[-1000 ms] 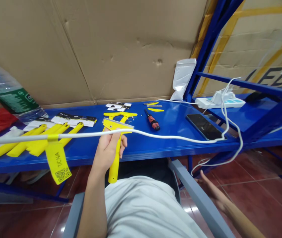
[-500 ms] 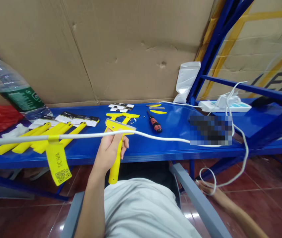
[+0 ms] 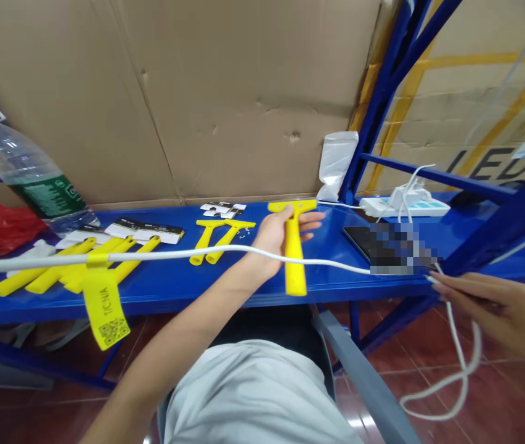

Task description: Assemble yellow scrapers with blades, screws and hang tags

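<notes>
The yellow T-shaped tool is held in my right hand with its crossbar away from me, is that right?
Not quite: it's the wrong hand. The head view shows the yellow T-shaped tool in your left hand, its crossbar away from you.

On my feed I can make out the big dark letters "LED" [image 3: 496,163] on the carton [image 3: 451,114] at far right, and what looks like "T/CN/A" above a QR code [image 3: 113,333] on the yellow tag [image 3: 100,296] hung around the white cable [image 3: 151,256]. The pale print on the bottle's green label [image 3: 48,196] and the tiny lettering on the black-and-white cards [image 3: 145,231] stay too small for me to read.
</notes>
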`<control>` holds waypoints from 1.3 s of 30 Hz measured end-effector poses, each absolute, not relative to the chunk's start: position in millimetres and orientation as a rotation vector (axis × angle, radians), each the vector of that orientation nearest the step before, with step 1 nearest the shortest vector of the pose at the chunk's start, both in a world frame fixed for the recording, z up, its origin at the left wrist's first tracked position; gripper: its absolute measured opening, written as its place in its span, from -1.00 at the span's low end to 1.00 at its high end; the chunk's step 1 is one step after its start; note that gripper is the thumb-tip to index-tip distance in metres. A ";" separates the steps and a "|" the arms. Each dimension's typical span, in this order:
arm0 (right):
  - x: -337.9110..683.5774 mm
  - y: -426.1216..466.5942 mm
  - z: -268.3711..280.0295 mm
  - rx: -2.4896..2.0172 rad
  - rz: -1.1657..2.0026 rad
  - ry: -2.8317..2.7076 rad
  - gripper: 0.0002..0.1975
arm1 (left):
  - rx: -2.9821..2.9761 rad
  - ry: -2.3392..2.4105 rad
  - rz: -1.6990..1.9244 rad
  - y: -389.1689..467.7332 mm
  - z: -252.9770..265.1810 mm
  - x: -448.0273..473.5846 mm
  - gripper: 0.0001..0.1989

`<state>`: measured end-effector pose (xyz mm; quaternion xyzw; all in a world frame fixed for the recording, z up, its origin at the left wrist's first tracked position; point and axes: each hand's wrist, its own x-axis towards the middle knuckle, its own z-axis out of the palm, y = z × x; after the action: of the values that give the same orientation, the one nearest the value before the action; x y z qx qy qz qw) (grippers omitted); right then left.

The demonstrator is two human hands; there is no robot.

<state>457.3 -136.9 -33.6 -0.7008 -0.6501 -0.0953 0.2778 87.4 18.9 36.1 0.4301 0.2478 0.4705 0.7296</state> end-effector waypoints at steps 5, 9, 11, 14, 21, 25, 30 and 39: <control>429.9 -124.4 -51.7 -1.718 -0.241 -1.709 -0.61 | 0.992 0.667 1.010 68.6 40.8 174.3 -0.62; 414.1 -121.2 -51.3 -1.544 -0.347 -1.789 -0.64 | 1.012 0.802 0.977 96.6 38.1 227.1 -0.58; 409.7 -119.9 -47.8 -1.475 -0.401 -1.823 -0.68 | 1.009 0.833 0.923 106.2 34.6 244.2 -0.56; 406.9 -119.3 -44.0 -1.418 -0.455 -1.850 -0.69 | 1.001 0.841 0.852 115.7 25.4 262.1 -0.58; 405.4 -116.5 -40.8 -1.358 -0.511 -1.920 -0.68 | 1.010 0.826 0.733 122.3 8.5 282.8 -0.63; 396.6 -113.0 -37.9 -1.331 -0.530 -1.900 -0.68 | 1.024 0.823 0.707 124.5 7.6 283.3 -0.67; 389.5 -111.7 -37.2 -1.510 -0.396 -1.822 -0.52 | 1.027 0.820 0.707 124.0 6.5 281.1 -0.59; 419.6 -99.2 -49.3 -1.879 0.474 -1.388 -0.33 | 1.076 0.820 0.742 114.5 2.5 279.9 -0.52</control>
<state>419.6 -99.2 -49.3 -0.7325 -0.5408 0.1848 0.3699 279.9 114.5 2.5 0.4863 0.3706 0.3354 0.7167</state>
